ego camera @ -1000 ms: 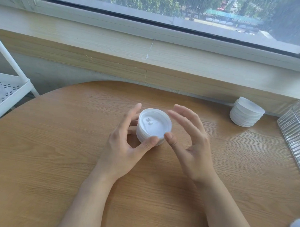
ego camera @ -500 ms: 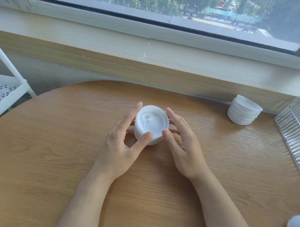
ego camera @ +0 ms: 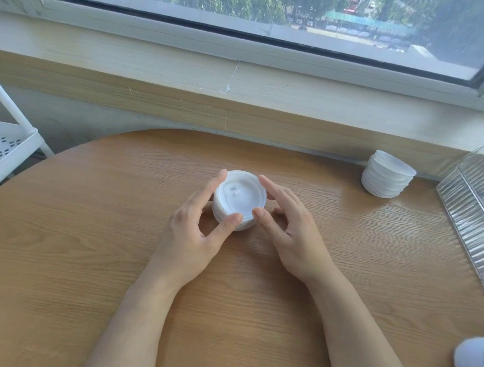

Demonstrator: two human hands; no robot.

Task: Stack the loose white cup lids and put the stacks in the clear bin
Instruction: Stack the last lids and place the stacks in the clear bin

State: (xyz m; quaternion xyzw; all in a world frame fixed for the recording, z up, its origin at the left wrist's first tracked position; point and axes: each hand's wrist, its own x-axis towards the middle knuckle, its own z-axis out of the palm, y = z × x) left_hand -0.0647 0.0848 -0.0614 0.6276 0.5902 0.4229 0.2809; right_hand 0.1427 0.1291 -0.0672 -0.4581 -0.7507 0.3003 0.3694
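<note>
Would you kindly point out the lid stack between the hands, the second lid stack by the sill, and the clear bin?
Held lid stack (ego camera: 239, 195), head view: flat top of the uppermost lid.
Second lid stack (ego camera: 386, 178), head view: its stacked side.
Clear bin (ego camera: 470, 218), head view: ribbed wall.

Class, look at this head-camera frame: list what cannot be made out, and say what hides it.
- Clear bin: cut off by the right edge; its contents cannot be told.
- White object at the bottom right corner: cut off, unidentifiable.
- Stack of lids between the left hand and right hand: lid count too fine; fingers cover its sides.
- White rack: cut off left.
</note>
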